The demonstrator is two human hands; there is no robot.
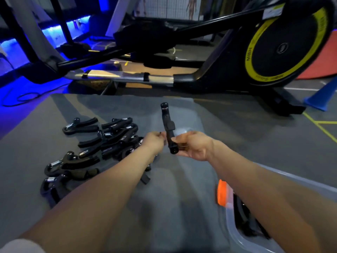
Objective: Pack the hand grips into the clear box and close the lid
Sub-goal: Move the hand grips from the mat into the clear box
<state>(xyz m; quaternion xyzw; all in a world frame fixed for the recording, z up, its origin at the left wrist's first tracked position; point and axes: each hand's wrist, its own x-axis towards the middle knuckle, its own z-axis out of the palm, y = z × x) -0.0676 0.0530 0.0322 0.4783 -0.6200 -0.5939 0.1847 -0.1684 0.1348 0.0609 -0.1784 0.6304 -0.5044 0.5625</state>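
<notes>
hand grip (pixel 168 127) held up mid-frame, right hand (pixel 191 146) curled round its lower handle, left hand (pixel 155 141) pinching something tiny beside it, can't tell what. looks stiff, springy, light-ish; best grabbed by a handle. loose pile (pixel 102 141) at 9 o'clock. clear box (pixel 242 240) at 5 o'clock, mostly hidden by forearm.

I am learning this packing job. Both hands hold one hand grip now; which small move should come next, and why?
Probably carry the held hand grip with the right hand back and right into the clear box: the box is open, and many grips still lie on the floor.
</notes>
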